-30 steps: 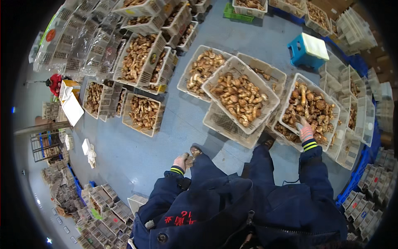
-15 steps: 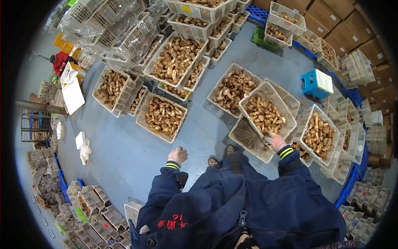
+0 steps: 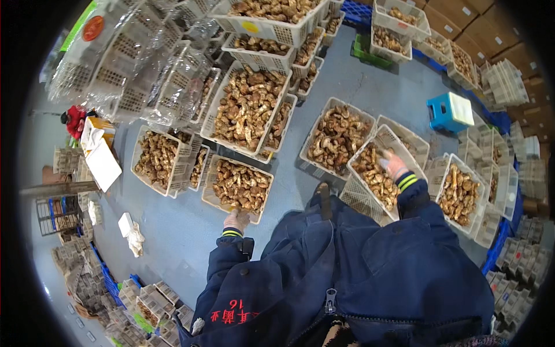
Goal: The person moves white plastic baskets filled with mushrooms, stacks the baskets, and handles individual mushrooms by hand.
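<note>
In a striped knit glove, my left hand [image 3: 236, 221] is at the near rim of a white plastic crate of brown mushrooms [image 3: 241, 185] on the floor. Its fingers appear curled over that rim. My right hand [image 3: 395, 166], gloved alike, reaches over another crate of mushrooms [image 3: 376, 172], fingers apart and touching or just above the mushrooms; slight blur hides the exact contact. This crate lies tilted across an empty-looking crate [image 3: 361, 196]. Just left of it stands a fuller mushroom crate [image 3: 338, 139].
Tall stacks of mushroom crates [image 3: 245, 110] rise ahead, some wrapped in clear film [image 3: 133, 75]. At the right are more crates [image 3: 459, 194] and a blue stool [image 3: 450, 111] with a white top. Cardboard boxes [image 3: 468, 23] line the far right. A person in red [image 3: 74, 120] is far left.
My left hand has moved forward to the near crate's rim. My right hand has gone from the tilted crate's near edge to over its mushrooms. The view has shifted.
</note>
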A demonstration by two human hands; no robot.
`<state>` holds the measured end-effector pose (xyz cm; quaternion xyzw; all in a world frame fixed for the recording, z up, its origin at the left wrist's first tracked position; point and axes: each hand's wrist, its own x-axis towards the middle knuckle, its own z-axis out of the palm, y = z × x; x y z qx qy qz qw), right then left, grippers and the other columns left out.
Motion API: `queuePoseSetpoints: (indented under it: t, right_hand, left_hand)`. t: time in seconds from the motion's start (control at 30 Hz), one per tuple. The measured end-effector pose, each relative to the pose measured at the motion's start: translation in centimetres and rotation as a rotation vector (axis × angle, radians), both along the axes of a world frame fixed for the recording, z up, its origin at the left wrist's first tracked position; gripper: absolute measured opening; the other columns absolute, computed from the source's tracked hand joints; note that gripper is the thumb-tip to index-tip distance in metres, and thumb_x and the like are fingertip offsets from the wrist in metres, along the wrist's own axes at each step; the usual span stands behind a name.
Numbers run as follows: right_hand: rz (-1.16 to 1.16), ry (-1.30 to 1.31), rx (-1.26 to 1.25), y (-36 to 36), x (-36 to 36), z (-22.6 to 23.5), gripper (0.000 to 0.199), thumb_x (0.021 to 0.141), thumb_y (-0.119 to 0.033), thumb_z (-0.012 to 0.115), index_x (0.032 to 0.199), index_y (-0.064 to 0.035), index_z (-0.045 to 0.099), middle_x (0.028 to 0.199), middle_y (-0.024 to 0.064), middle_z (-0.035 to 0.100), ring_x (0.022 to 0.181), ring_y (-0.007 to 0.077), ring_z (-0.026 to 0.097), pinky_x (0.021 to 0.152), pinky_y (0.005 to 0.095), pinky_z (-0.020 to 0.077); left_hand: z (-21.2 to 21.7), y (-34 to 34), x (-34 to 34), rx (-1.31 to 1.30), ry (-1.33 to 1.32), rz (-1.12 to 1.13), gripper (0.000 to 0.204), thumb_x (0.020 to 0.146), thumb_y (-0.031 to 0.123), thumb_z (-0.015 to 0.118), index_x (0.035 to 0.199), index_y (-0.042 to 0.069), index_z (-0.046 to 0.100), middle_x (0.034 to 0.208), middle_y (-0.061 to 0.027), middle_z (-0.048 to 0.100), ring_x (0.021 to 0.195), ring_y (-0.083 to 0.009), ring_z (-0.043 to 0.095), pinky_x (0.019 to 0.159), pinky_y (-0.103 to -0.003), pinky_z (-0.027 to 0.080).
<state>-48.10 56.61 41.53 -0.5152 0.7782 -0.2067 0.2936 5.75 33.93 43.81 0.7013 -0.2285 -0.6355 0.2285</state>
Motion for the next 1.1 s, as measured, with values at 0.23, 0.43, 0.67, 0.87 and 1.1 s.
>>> queuePoseSetpoints:
  t: [0.23, 0.43, 0.67, 0.87, 1.1]
  right_hand:
    - [-0.146, -0.277, -0.070, -10.9, -2.5, 3.5, 0.047, 0.079, -0.032, 0.047, 0.119, -0.0074, 0.044, 0.109, 0.0164, 0.054, 0.102, 0.0299, 0.051, 0.086, 0.0342, 0.0389]
    - [-0.277, -0.288, 0.039, -19.4, -5.3, 6.0, 0.048, 0.079, -0.029, 0.048, 0.121, -0.0075, 0.042, 0.109, 0.0181, 0.054, 0.102, 0.0279, 0.051, 0.085, 0.0329, 0.0401]
    - [-0.023, 0.015, 0.049, -26.1, -6.7, 1.5, 0.050, 0.079, -0.032, 0.046, 0.123, -0.0090, 0.039, 0.115, 0.0180, 0.050, 0.105, 0.0314, 0.048, 0.088, 0.0333, 0.0380]
    - [-0.021, -0.302, 0.188, -38.5, -3.7, -2.5, 0.046, 0.083, -0.034, 0.045, 0.114, 0.0010, 0.046, 0.117, 0.0230, 0.045, 0.106, 0.0342, 0.046, 0.090, 0.0332, 0.0362]
    - [-0.180, -0.765, 0.093, -49.4, -4.6, -21.6, 0.067, 0.078, -0.031, 0.059, 0.130, -0.0048, 0.026, 0.105, 0.0166, 0.054, 0.090, 0.0264, 0.054, 0.074, 0.0369, 0.0445]
  left_hand:
    - [-0.4, -9.0, -2.1, 0.061, 0.348, -0.052, 0.027, 0.082, 0.028, 0.040, 0.100, 0.009, 0.045, 0.110, -0.0157, 0.047, 0.102, -0.0298, 0.041, 0.089, -0.044, 0.032]
    - [2.0, -21.7, -15.7, -0.022, 0.243, -0.214, 0.050, 0.079, 0.032, 0.053, 0.115, -0.002, 0.041, 0.112, -0.0192, 0.049, 0.103, -0.0347, 0.046, 0.089, -0.044, 0.035]
    - [-4.7, -34.0, -21.6, -0.164, -0.109, -0.479, 0.043, 0.080, 0.025, 0.053, 0.116, 0.005, 0.041, 0.104, -0.0126, 0.051, 0.095, -0.0280, 0.051, 0.082, -0.039, 0.043]
    - [-12.3, -36.5, -4.9, -0.129, -0.492, -0.372, 0.055, 0.076, 0.035, 0.055, 0.120, 0.006, 0.041, 0.120, -0.0107, 0.046, 0.104, -0.0244, 0.046, 0.086, -0.035, 0.037]
    - [-12.1, -38.5, -10.4, -0.032, -0.277, 0.093, 0.041, 0.078, 0.039, 0.053, 0.113, 0.017, 0.050, 0.086, -0.0024, 0.052, 0.079, -0.0186, 0.048, 0.067, -0.038, 0.040]
